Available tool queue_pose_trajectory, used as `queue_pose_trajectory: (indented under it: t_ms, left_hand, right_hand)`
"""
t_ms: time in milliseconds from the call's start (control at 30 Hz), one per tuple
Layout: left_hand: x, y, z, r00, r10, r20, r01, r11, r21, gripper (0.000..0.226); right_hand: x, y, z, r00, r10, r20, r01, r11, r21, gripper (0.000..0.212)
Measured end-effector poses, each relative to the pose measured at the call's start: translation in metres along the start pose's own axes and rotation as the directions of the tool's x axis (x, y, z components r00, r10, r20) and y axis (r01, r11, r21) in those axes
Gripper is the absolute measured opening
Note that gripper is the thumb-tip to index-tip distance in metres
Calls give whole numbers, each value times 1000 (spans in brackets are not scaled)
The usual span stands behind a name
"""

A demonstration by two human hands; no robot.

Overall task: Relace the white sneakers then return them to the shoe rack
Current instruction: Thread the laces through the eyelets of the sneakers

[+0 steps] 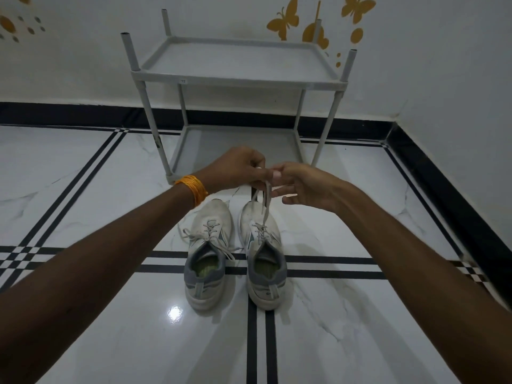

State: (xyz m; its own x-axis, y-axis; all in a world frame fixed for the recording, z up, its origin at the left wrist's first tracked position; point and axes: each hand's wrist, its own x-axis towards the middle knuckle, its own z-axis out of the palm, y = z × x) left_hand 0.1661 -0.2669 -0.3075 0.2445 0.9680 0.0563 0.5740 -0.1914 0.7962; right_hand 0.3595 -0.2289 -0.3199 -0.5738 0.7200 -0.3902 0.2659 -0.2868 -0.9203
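Two white sneakers stand side by side on the tiled floor, toes pointing at the rack. The left sneaker (208, 253) has loose laces spilling to both sides. The right sneaker (263, 253) has its lace (266, 206) pulled up taut above the toe. My left hand (238, 167) pinches the lace ends from above. My right hand (302, 187) meets it, thumb and forefinger at the same lace ends, the other fingers spread. The grey two-tier shoe rack (235, 79) stands just beyond against the wall, both shelves bare.
White marble floor (83, 176) with black stripe lines runs all around. A black skirting (443, 184) lines the walls at the back and right. Yellow butterfly stickers (284, 20) decorate the wall. An orange thread band (194, 189) circles my left wrist.
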Motion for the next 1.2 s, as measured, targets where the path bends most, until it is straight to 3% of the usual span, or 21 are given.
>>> queue_pose_trajectory:
  t_ms: [100,200,367,433,533,633,733,800,867,967,1067,1200]
  left_hand:
    - [-1,-7,-1,999,-34,-10,31,977,-211,27]
    - [-2,-16,-5,997,-70,-14,63,952,-300,29]
    - [-3,-26,-4,997,-22,-72,13,991,-134,22]
    - [-1,-25,0,992,10,-126,-14,999,-32,25]
    - [0,-24,8,994,61,-87,-49,989,136,23]
    - [0,-28,11,992,59,-110,-40,985,169,28]
    - [-3,-31,13,982,62,-178,-22,975,220,39]
    - [-7,-31,18,974,109,-200,-55,965,257,40]
    - [-11,-31,26,950,225,-216,-115,897,426,51]
    - [-12,-31,43,934,309,-177,-108,719,687,57]
    - [-14,-33,57,930,341,-140,-146,688,711,46]
    - [-19,-31,66,833,509,-215,-179,618,766,18]
  right_hand:
    - [-2,6,3,1000,14,0,-14,981,-195,32]
    - [-2,17,6,1000,-8,1,8,920,-392,22]
    - [-2,17,15,988,-129,-79,87,910,-405,20]
    - [-3,16,23,979,-187,-83,138,903,-408,28]
    - [1,15,29,936,-308,-171,225,896,-382,47]
    - [3,17,31,913,-354,-201,265,892,-367,47]
    - [6,18,28,913,-227,-338,170,967,-190,37]
    - [8,20,25,923,-10,-385,43,996,76,29]
    - [9,22,26,922,173,-347,-68,953,294,22]
    - [13,19,31,914,245,-325,-130,933,337,23]
    - [16,13,35,905,267,-332,-158,934,320,29]
    - [18,13,36,888,312,-338,-207,927,311,40]
